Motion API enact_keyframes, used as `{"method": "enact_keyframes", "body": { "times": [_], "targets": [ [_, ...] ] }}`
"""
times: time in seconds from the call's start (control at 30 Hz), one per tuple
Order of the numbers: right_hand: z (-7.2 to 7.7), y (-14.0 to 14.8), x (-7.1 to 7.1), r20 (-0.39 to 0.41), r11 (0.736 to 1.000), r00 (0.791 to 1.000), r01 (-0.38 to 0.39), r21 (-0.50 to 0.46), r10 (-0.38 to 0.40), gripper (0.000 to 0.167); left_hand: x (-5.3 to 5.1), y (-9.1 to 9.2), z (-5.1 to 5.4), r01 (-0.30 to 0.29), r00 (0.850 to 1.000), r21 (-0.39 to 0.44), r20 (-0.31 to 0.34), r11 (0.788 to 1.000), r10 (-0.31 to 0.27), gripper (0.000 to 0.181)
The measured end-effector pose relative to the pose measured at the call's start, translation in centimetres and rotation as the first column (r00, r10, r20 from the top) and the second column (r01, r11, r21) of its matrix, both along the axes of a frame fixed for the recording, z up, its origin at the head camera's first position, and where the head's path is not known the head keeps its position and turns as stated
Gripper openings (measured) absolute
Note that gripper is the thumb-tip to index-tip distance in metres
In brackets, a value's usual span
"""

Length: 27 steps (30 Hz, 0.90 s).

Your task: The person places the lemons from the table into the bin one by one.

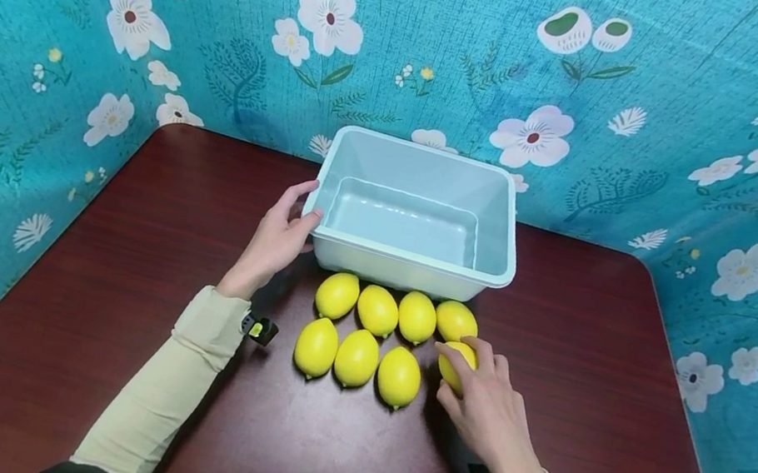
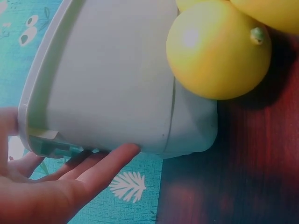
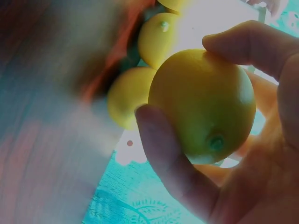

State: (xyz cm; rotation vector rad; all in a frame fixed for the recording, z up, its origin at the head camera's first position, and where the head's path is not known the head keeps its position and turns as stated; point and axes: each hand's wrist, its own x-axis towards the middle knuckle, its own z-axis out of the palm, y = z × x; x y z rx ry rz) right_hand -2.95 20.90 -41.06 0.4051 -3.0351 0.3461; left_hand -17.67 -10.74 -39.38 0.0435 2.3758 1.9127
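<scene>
A light-blue plastic basin (image 1: 412, 263) stands at the back of the table. My left hand (image 1: 274, 243) holds its left end, thumb over the rim and fingers along the outer wall, as the left wrist view also shows. In front of the basin lie several yellow lemons in two rows, among them a lemon (image 1: 336, 295) at the back left and a lemon (image 1: 399, 377) in the front row. With thumb and fingers around it, my right hand (image 1: 492, 417) grips the lemon (image 3: 201, 107) at the front row's right end. The basin's inside shows no contents.
The dark red-brown wooden table (image 1: 324, 464) has rounded back corners. A blue flowered cloth (image 1: 427, 50) hangs behind it and at both sides, close to the basin's back. A lemon (image 1: 457, 321) in the back row lies just beyond the gripped one.
</scene>
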Motion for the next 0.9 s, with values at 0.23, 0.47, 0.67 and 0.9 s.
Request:
{"method": "enact_keyframes", "body": {
  "times": [0.23, 0.47, 0.67, 0.9],
  "targets": [
    [0.3, 0.0, 0.0, -0.05, 1.0, 0.999, -0.016, 0.006, 0.016, 0.044, 0.0, 0.0, -0.1, 0.002, 1.0, 0.006, -0.009, 1.0, -0.002, 0.052],
    [0.8, -0.2, -0.4, -0.077, 1.0, 0.997, -0.025, 0.016, 0.026, 0.044, 0.0, 0.0, -0.2, -0.001, 1.0, 0.008, -0.015, 1.0, 0.001, 0.052],
    [1.4, -0.2, -0.6, -0.066, 1.0, 0.998, -0.015, 0.019, 0.016, 0.045, 0.1, -0.1, -0.4, -0.004, 1.0, 0.008, -0.018, 1.0, 0.005, 0.052],
    [2.0, -0.3, -0.7, -0.059, 1.0, 0.998, 0.001, 0.009, -0.001, 0.047, -0.2, -0.2, -0.7, 0.003, 1.0, 0.014, -0.026, 1.0, -0.003, 0.052]
  ]
}}
